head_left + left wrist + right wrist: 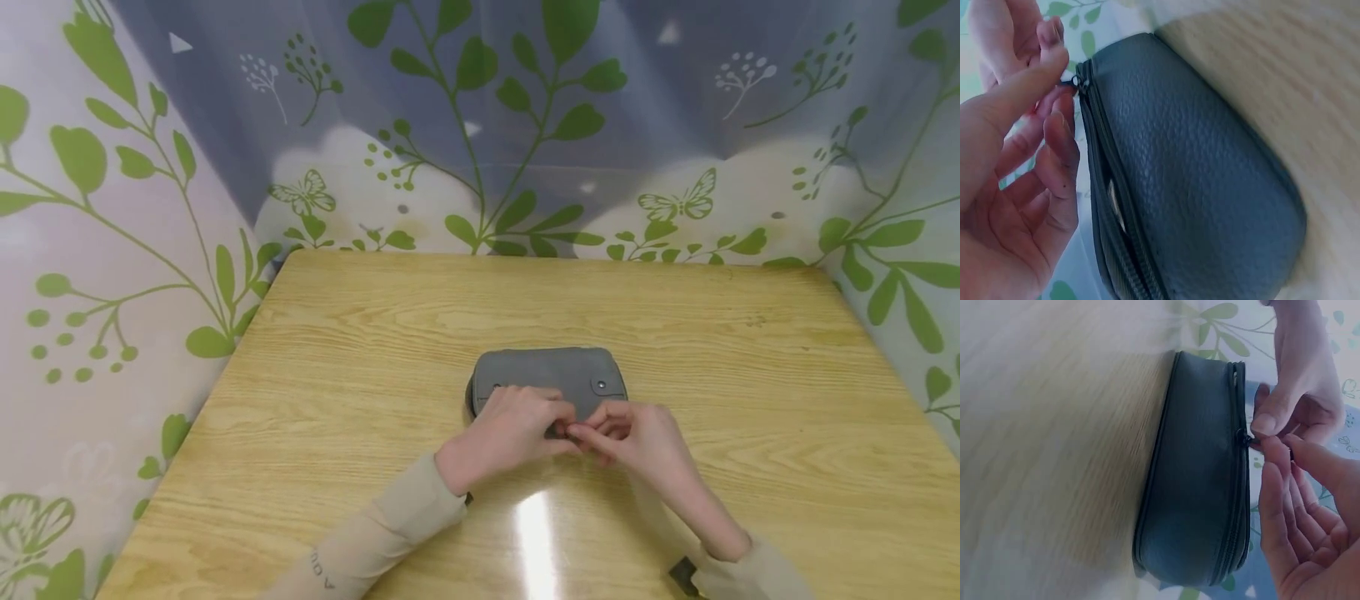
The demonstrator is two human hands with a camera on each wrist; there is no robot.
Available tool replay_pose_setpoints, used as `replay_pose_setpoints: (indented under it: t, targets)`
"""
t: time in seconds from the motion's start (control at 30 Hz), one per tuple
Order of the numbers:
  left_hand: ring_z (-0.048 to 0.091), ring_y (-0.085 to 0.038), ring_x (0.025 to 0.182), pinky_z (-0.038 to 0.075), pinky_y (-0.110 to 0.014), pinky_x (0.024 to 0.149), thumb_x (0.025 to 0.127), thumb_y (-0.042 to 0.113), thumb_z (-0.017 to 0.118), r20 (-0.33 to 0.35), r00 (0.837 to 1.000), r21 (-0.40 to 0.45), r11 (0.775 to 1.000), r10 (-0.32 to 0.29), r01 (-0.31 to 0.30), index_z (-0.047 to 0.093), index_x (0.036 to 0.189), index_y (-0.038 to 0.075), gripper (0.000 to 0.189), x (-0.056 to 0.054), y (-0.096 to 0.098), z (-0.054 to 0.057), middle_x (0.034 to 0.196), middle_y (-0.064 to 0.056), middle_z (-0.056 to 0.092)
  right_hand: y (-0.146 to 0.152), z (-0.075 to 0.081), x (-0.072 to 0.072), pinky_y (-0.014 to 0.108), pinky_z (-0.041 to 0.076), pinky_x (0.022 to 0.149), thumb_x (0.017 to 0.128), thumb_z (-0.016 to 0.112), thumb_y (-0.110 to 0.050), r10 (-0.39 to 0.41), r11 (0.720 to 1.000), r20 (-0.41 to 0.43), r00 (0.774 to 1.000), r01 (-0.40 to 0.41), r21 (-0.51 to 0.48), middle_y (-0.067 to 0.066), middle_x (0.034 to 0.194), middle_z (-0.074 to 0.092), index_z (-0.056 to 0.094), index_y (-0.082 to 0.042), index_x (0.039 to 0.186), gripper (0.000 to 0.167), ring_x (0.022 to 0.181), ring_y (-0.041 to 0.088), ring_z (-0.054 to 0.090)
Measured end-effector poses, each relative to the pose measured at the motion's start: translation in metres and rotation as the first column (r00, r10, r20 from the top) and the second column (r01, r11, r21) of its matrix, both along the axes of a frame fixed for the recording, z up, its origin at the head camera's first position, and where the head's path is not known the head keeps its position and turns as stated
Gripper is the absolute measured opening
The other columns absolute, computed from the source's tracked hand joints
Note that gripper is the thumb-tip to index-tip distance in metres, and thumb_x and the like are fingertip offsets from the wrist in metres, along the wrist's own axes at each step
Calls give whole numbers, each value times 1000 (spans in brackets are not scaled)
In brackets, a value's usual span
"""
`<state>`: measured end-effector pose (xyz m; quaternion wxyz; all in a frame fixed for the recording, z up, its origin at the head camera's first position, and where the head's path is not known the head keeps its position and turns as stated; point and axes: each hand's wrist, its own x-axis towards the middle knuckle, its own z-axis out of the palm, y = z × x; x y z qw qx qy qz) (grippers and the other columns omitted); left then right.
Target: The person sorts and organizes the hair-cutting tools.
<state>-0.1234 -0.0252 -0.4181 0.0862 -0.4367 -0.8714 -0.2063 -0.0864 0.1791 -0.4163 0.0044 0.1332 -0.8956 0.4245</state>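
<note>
A dark grey leather-look zip pouch (543, 371) with snap studs lies on the table. My left hand (517, 425) and right hand (637, 437) meet at its near side, fingertips together. The black zipper slider (1244, 439) sits on the seam, its pull running in between the fingertips. On that pull, the left thumb (1265, 424) and fingers pinch close to the slider. The right hand pinches its dark outer end, mostly covered by the fingers. Part of the zip (1116, 206) gapes on the left side, with something pale showing inside.
The pouch rests on a wood-grain table (337, 358). Behind it hangs a leaf-and-butterfly patterned cloth (525, 150), and the same pattern covers the left and right sides. A glare streak crosses the table's near part.
</note>
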Motion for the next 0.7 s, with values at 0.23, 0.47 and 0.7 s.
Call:
replay_pose_setpoints:
  t: [0.23, 0.47, 0.7]
  targets:
    - [52, 5, 60, 38, -5, 53, 87, 24, 82, 113, 992, 22, 998, 60, -63, 75, 84, 18, 10, 5, 4, 1, 78, 10, 69, 0, -3, -4, 16, 49, 50, 80, 87, -18, 82, 994, -289, 954, -58, 93, -12, 71, 72, 77, -20, 79, 10, 55, -4, 59]
    - [46, 6, 51, 36, -7, 46, 86, 17, 81, 213, 962, 18, 983, 173, -181, 72, 79, 15, 11, 14, 4, 5, 68, 8, 66, 9, -7, -12, 31, 60, 74, 72, 90, -11, 241, 965, -468, 850, -160, 206, -1, 94, 76, 80, -13, 97, 26, 86, 16, 73]
    - [46, 4, 48, 36, -9, 44, 89, 20, 78, 169, 954, -25, 969, 246, -245, 73, 77, 16, 14, 23, 3, 3, 67, 8, 68, 8, -11, -20, 41, 58, 86, 70, 90, -4, 396, 907, -420, 816, -276, 320, 4, 117, 74, 80, -11, 110, 42, 112, 28, 69]
